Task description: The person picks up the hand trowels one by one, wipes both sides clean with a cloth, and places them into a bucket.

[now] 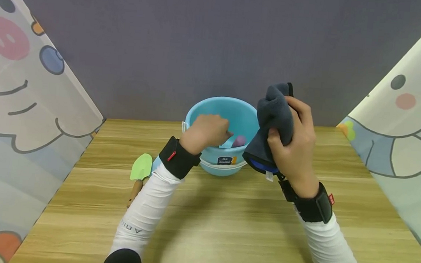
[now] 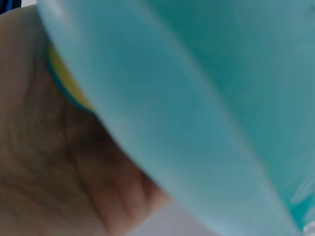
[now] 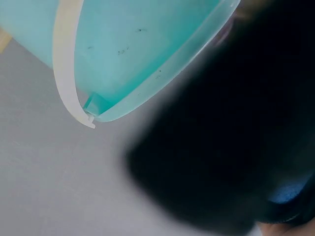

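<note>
My left hand (image 1: pixel 209 130) is over the light blue bucket (image 1: pixel 227 102), its fingers curled. In the left wrist view, a yellow thing with a teal edge (image 2: pixel 71 83) lies against the palm, mostly hidden behind the bucket's rim; its kind cannot be told. Below the fingers, inside the bucket, are a pale blue piece (image 1: pixel 226 143) and a purple-pink thing (image 1: pixel 240 141). To the right of the rim, my right hand (image 1: pixel 296 144) grips a bunched dark grey cloth (image 1: pixel 275 120) with black edging, a blue underside and a white tag. The cloth looks dark and blurred in the right wrist view.
Left of the bucket, a small trowel with a light green blade (image 1: pixel 141 166) and wooden handle lies on the wooden table (image 1: pixel 231 240). A blue piece (image 1: pixel 156 163) beside it is partly covered by the left forearm. A grey wall (image 1: pixel 217 45) stands behind.
</note>
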A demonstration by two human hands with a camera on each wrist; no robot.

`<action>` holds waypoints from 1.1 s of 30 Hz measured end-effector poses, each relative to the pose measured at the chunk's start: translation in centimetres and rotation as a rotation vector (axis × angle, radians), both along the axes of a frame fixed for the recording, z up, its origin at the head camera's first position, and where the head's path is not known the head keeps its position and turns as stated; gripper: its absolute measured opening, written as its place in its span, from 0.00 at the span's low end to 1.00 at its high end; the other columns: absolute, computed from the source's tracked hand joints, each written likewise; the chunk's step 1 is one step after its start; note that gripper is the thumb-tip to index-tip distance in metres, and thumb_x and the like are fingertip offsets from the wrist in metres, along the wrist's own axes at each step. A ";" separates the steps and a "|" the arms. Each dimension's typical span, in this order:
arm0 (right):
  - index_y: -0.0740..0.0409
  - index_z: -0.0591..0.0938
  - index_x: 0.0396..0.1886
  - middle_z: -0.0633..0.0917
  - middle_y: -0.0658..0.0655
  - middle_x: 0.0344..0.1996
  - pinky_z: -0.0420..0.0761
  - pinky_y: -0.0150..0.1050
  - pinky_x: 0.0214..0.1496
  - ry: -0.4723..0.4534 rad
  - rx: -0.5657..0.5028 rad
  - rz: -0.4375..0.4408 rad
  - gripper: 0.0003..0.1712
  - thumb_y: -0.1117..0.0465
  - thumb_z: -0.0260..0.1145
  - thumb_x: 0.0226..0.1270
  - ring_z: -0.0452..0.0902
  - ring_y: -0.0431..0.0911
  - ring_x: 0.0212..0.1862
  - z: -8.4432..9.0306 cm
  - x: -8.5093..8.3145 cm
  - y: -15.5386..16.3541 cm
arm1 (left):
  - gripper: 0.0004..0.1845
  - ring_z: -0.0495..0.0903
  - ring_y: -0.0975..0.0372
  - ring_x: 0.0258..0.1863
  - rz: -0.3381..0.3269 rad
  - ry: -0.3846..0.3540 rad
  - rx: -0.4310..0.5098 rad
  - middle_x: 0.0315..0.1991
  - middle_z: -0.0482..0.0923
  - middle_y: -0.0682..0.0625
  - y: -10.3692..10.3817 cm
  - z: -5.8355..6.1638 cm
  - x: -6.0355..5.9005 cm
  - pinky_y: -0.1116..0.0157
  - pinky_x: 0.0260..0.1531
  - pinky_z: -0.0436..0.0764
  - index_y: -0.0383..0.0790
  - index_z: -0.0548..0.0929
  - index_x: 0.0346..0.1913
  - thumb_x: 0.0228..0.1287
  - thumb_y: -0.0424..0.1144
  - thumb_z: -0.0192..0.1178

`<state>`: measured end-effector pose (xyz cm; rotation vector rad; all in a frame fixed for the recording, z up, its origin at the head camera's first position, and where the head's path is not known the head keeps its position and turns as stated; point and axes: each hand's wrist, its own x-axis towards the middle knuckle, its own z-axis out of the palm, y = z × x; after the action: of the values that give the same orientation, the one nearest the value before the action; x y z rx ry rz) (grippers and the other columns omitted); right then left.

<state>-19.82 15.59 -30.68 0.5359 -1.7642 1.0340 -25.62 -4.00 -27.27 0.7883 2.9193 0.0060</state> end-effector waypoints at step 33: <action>0.65 0.84 0.55 0.80 0.67 0.59 0.73 0.39 0.61 -0.041 0.040 0.009 0.30 0.52 0.58 0.58 0.78 0.60 0.58 -0.2 0.0 -0.7 | 0.23 0.64 0.63 0.19 -0.056 0.269 0.238 0.18 0.58 0.56 -2.1 -0.9 0.8 0.66 0.22 0.59 0.48 0.64 0.22 0.82 0.47 0.43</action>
<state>-19.78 14.88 -30.93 0.5517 -1.8240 1.0241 -24.87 -6.13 -28.13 0.9757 3.1893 0.2679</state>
